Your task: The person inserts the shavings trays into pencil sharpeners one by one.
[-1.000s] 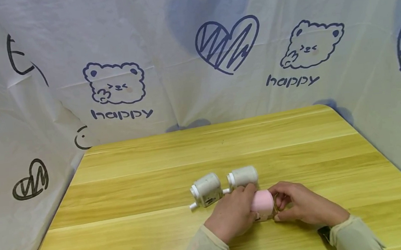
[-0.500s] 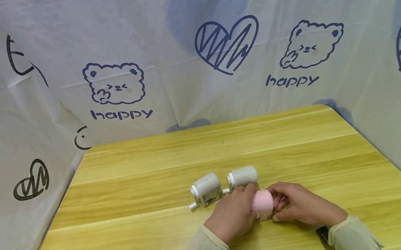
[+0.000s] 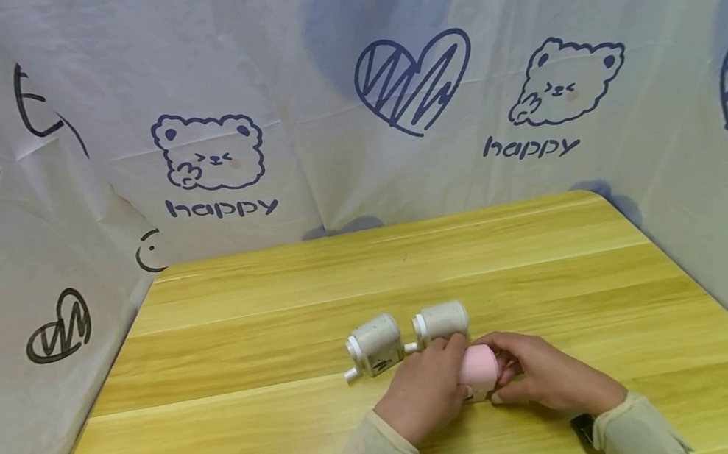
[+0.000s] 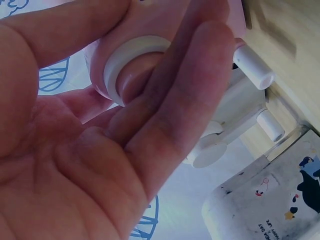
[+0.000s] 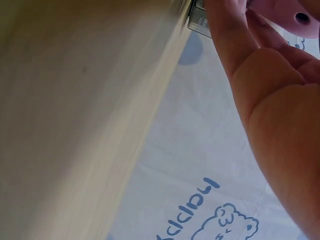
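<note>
A pink hand-crank pencil sharpener [image 3: 477,368] stands on the table between both hands. My left hand [image 3: 421,391] grips its crank side; the left wrist view shows the fingers around the pink body and its white ring [image 4: 112,70], with the crank's white knob [image 4: 254,65] beyond the fingertips. At the opposite end, my right hand [image 3: 549,374] holds the front with curled fingers and the thumb low. The right wrist view has the pink front with a dark pencil hole [image 5: 302,18] and a clear, drawer-like part [image 5: 200,24] by the fingers. Much of the front is hidden.
Two grey-white crank sharpeners sit just behind and left: one sharpener [image 3: 376,344] farther left, the other sharpener [image 3: 442,321] close behind the left hand. Their white knobs point left. A printed cloth [image 3: 329,149] hangs around the wooden table [image 3: 260,445].
My right hand has shifted slightly left, closer against the pink sharpener's front, and a thin brownish edge visible there earlier is now covered. The left hand has barely moved.
</note>
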Available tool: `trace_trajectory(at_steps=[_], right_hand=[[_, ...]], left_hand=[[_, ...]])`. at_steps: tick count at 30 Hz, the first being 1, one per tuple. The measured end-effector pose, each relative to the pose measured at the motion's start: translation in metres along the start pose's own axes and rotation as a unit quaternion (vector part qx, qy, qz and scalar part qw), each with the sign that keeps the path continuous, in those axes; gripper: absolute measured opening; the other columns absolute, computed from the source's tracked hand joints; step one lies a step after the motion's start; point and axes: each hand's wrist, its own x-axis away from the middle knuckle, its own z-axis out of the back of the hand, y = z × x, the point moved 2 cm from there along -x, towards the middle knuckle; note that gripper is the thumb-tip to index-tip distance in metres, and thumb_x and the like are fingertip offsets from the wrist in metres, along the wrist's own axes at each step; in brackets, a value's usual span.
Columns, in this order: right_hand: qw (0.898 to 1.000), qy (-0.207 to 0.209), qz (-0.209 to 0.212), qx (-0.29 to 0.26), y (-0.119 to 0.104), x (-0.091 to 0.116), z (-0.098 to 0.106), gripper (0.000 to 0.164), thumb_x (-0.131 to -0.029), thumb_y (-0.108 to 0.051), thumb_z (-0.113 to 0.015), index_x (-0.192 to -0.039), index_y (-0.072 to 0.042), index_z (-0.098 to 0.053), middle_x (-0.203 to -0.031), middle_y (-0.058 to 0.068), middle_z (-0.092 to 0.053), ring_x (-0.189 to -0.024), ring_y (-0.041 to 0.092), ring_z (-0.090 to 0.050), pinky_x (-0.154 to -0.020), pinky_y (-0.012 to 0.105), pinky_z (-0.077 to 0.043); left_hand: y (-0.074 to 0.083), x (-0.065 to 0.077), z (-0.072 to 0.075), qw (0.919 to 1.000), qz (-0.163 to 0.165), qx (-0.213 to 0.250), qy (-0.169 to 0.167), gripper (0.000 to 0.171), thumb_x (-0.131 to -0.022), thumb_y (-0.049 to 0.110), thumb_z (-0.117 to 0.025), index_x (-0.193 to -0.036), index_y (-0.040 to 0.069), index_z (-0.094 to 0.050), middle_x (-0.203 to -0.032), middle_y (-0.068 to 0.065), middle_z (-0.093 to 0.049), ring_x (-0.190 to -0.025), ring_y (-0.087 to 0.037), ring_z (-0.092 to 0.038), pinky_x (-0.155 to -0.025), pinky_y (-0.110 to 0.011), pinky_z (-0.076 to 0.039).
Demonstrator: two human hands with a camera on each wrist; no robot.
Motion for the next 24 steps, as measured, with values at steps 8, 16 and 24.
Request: trace_trajectory(at_steps=[8,16,24], right_hand=[[1.0,-0.002,0.003,0.011,-0.0025,-0.0007,-0.0013,0.063,-0.077,-0.028,-0.079,-0.131,-0.009,-0.051,-0.107,0.004,-0.059,-0.09,0.016,-0.058,-0.075,0.031,-0.051],[1.0,0.001,0.003,0.016,-0.0026,0.0004,-0.001,0.065,-0.076,-0.028,-0.079,-0.132,-0.012,-0.051,-0.109,0.003,-0.059,-0.091,0.016,-0.058,-0.074,0.032,-0.051],[1.0,0.007,0.014,0.024,-0.0037,0.0004,-0.0027,0.064,-0.076,-0.029,-0.08,-0.131,-0.014,-0.051,-0.112,0.002,-0.059,-0.092,0.014,-0.058,-0.075,0.033,-0.051]], left_hand=[[0.0004,-0.0001,-0.0013,0.9999,-0.002,-0.005,-0.01,0.043,-0.078,0.023,-0.077,-0.112,0.011,-0.052,-0.101,-0.006,-0.06,-0.072,-0.017,-0.058,-0.057,-0.026,-0.046],[0.0014,-0.0016,-0.0042,0.9997,-0.017,0.003,-0.015,0.039,-0.08,0.02,-0.075,-0.11,0.01,-0.051,-0.1,-0.007,-0.059,-0.07,-0.017,-0.058,-0.057,-0.024,-0.046],[0.0027,-0.0005,-0.0046,0.999,-0.044,-0.007,0.003,0.036,-0.08,0.016,-0.074,-0.106,0.009,-0.051,-0.097,-0.007,-0.059,-0.072,-0.016,-0.059,-0.059,-0.023,-0.047]])
